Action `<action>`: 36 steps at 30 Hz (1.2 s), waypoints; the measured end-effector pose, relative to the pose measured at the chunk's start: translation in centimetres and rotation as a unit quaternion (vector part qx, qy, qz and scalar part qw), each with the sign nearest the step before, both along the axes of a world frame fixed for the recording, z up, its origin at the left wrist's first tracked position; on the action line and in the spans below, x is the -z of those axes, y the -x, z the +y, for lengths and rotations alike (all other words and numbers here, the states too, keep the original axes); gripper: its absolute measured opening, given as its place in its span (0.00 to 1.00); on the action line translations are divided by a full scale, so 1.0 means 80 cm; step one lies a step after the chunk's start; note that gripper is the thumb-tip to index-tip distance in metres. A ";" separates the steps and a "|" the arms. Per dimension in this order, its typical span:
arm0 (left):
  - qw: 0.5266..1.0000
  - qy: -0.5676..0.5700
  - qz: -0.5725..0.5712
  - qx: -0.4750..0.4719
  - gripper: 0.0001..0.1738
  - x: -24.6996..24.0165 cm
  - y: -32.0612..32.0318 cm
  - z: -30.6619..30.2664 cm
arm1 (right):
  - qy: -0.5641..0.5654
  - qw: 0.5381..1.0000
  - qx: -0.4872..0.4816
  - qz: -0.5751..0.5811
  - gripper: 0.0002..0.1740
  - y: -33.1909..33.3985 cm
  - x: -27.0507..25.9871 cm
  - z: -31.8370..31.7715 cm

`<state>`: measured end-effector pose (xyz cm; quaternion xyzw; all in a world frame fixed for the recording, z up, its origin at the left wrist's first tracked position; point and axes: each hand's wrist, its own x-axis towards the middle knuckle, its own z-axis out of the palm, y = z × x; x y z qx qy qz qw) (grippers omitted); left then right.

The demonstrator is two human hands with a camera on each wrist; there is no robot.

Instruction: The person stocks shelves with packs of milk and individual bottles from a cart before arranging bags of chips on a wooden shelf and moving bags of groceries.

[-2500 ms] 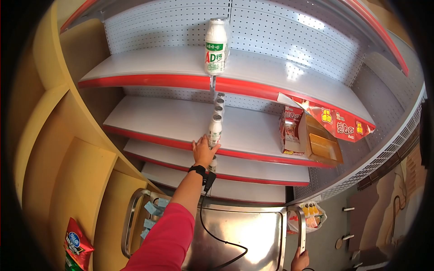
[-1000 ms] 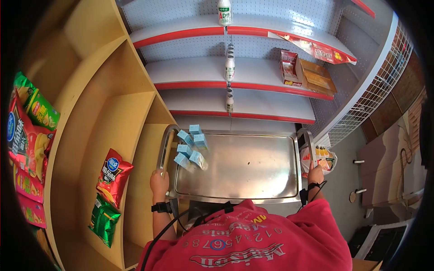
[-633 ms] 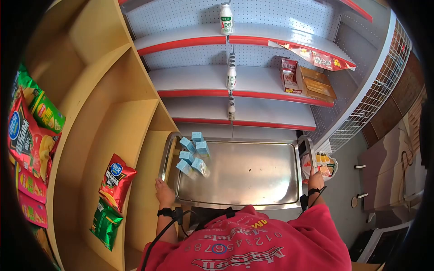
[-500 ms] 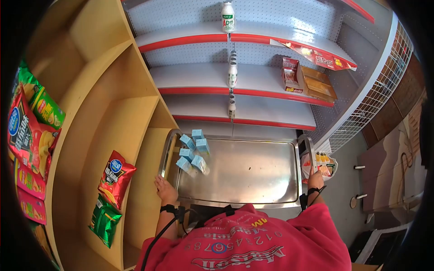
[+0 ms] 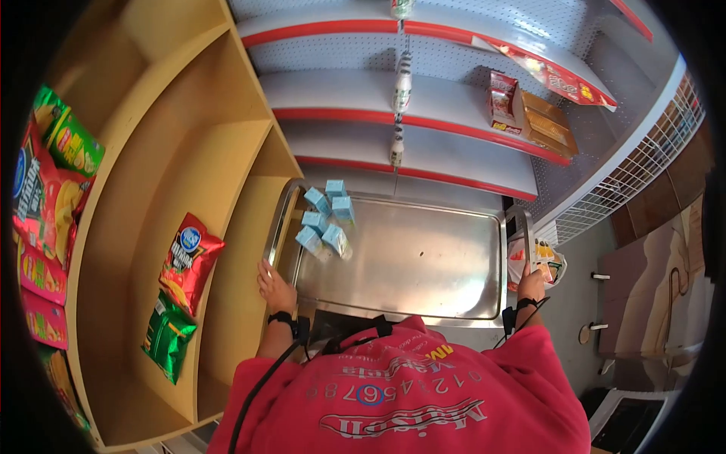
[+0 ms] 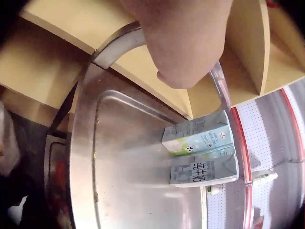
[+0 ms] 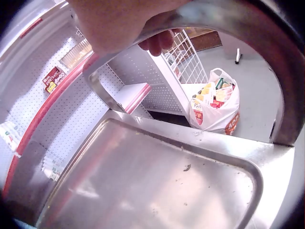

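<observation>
Head view shows the right hand (image 5: 531, 284) curled round the right handle (image 5: 527, 238), the left hand (image 5: 274, 286) on the left handle (image 5: 274, 227) (fingers hard to make out, grip unclear), and milk cartons (image 5: 327, 219) in the far left corner of the tray (image 5: 423, 257).

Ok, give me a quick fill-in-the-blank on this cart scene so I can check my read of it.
1. The blue milk cartons lie in the far ____ corner of the steel cart tray.
2. The right hand curls its fingers round the cart's right ____.
3. The white plastic bag of goods sits on the ____ beside the cart.

Missing words: left; handle; floor.
</observation>
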<state>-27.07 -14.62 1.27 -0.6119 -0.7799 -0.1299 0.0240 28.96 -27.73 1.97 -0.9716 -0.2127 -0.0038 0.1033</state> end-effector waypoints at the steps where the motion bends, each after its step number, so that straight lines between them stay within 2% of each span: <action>1: 1.000 0.001 0.007 -0.002 0.49 -0.001 -0.001 0.001 | 0.000 1.000 0.001 -0.006 0.32 -0.003 0.007 0.001; 8: 1.000 0.025 0.001 -0.007 0.50 -0.003 -0.003 0.003 | 0.013 0.999 -0.009 -0.048 0.34 -0.005 0.012 0.000; 30: 1.000 -0.014 0.006 -0.022 0.48 -0.003 -0.008 -0.004 | -0.024 0.999 -0.001 -0.037 0.30 -0.013 0.017 -0.007; 36: 1.000 -0.007 0.003 -0.028 0.47 0.003 -0.002 -0.003 | 0.007 0.999 -0.008 -0.047 0.30 -0.014 0.016 -0.004</action>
